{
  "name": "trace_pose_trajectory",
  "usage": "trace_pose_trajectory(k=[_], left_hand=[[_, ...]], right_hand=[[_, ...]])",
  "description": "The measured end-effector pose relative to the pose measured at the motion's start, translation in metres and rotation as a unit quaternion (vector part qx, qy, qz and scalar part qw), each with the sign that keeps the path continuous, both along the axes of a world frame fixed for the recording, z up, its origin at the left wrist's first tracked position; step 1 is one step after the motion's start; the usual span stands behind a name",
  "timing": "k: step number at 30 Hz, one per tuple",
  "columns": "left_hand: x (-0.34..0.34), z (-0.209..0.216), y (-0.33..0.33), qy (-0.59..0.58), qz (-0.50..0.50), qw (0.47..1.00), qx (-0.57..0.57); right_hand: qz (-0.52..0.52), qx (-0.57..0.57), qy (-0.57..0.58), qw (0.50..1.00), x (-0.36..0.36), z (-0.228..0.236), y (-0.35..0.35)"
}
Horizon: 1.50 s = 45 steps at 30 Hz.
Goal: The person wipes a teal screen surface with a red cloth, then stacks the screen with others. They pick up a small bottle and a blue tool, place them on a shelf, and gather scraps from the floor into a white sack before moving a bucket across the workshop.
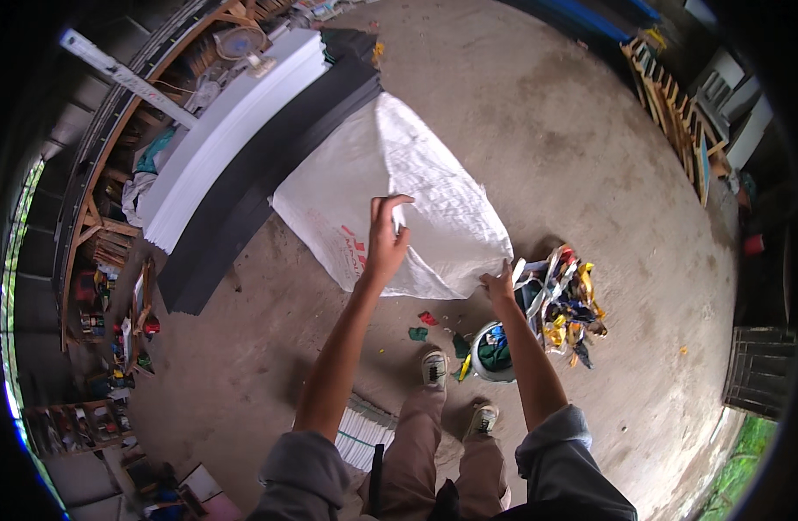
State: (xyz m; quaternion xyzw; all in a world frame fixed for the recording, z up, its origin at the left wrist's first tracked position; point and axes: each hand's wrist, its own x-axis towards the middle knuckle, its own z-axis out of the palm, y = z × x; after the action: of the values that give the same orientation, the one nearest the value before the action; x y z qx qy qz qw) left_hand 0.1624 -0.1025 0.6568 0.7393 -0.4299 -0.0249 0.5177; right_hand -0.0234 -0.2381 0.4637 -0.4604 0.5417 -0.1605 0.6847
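A large white woven sack (pixel 442 195) with faint red print is spread out in front of me, its far end meeting a black stack of sheets. My right hand (pixel 501 283) pinches the sack's near right corner. Over the middle of the sack is my left hand (pixel 387 245), its fingers curved and the thumb held apart from them. A fold of the sack runs up between that thumb and the fingers, but no firm grip on it shows. Just right of my right hand lies a heap of crumpled coloured plastic scraps (pixel 562 304).
A white bucket (pixel 493 354) holding dark green scraps stands beside my shoes. Black sheets (pixel 269 187) and white sheets (pixel 234 139) are stacked at the left. By my left leg lies a tied white bundle (pixel 364 434). Wooden pallets (pixel 668 113) lean at the far right.
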Motion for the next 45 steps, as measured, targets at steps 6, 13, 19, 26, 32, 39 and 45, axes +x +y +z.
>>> trace_pose_trajectory(k=[6, 13, 19, 26, 32, 39, 45], left_hand=[[0.018, -0.081, -0.047, 0.024, -0.023, 0.999, -0.004], [-0.012, -0.209, -0.100, 0.123, -0.094, 0.978, 0.141], [-0.018, -0.276, -0.085, 0.162, -0.109, 0.959, 0.206], [-0.056, -0.254, -0.079, 0.148, -0.092, 0.966, 0.190], [-0.127, -0.220, -0.086, 0.245, -0.103, 0.951, 0.155], [-0.219, -0.225, -0.117, 0.306, -0.090, 0.929, 0.186], [-0.292, -0.297, -0.149, 0.319, 0.019, 0.933, 0.168]], right_hand=[[-0.044, 0.028, 0.075, 0.996, -0.010, -0.096, -0.028], [0.008, -0.043, 0.164, 0.985, -0.054, -0.168, -0.053], [0.036, 0.032, 0.104, 0.993, -0.027, -0.141, -0.027], [0.040, 0.052, 0.027, 0.998, -0.068, -0.088, -0.040], [0.202, -0.213, 0.138, 0.946, -0.152, -0.030, -0.066], [0.197, -0.331, 0.186, 0.904, -0.307, -0.022, -0.157], [0.176, -0.281, 0.220, 0.918, -0.389, -0.069, -0.248]])
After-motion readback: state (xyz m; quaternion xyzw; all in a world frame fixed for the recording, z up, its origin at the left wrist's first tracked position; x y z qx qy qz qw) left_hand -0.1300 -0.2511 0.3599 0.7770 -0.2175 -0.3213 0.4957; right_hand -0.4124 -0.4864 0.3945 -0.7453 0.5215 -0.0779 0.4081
